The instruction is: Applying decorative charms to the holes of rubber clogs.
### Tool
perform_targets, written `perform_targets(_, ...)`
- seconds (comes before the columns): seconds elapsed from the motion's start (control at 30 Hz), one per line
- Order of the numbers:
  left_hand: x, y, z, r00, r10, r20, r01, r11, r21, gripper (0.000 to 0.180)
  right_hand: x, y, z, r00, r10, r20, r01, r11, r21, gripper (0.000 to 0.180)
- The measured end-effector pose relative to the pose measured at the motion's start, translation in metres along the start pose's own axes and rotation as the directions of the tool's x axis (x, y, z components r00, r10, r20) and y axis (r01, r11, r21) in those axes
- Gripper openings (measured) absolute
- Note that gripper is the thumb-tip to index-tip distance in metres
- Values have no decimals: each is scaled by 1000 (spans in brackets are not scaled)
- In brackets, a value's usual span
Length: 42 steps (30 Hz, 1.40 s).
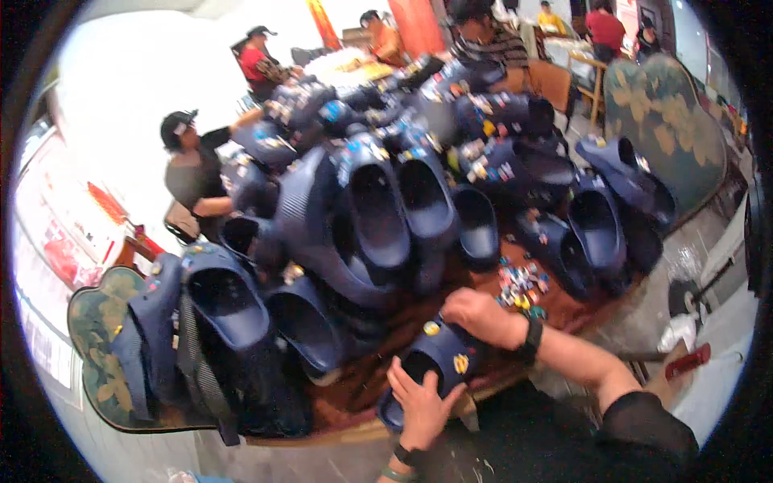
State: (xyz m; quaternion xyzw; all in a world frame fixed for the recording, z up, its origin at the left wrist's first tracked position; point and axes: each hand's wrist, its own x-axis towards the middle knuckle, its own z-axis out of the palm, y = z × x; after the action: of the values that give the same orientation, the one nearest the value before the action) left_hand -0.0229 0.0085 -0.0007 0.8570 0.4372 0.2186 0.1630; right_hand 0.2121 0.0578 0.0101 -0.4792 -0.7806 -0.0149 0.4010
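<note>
Low in the frame, just right of centre, a navy foam clog (431, 362) is held over the near edge of a brown table (354, 394). The left hand (420, 406) is spread along the clog's heel end, fingers partly open and pressed against its rim, while the right hand (481, 315) is curled over the toe, closed on it from above; yellow charms (460, 363) can be seen on the upper. Just beyond the right hand, a small heap of loose coloured charms (522, 287) lies on the table, and behind it a tall pile of navy clogs (403, 201) fills the centre of the frame. The clog could probably be let slip off the table edge, since much of it appears to overhang and the left-hand grip is loose. The loose charms could be scattered or swept to the floor by the right wrist, given how near they lie. The stacked clogs appear steeply leaned, so a knock might bring some sliding down onto the hands.
</note>
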Motion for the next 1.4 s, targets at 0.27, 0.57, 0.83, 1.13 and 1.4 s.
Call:
perform_targets(0.27, -8, 7, -3, 1000, 10, 26, -9, 1000, -19, 56, -18, -47, -19, 976, -38, 213, 110, 935, -338, 39)
perform_targets(0.57, 12, 3, -4, 1000, -10, 13, 10, 1000, -13, 55, 6, 4, -20, 994, 70, 85, -70, 998, -6, 19)
perform_targets(0.83, 4, 3, -3, 998, -20, 59, 20, 1000, 5, 56, 8, 1, -26, 969, 65, 239, -42, 994, -100, 20)
perform_targets(1.13, 4, 8, -7, 998, 6, 56, -6, 1000, -3, 53, 20, -11, -31, 861, -40, 508, 239, 912, -334, 9)
perform_targets(1.4, 4, 8, -7, 998, 23, 54, -23, 1000, 5, 53, 26, -24, -8, 867, -21, 499, 260, 872, -415, 9)
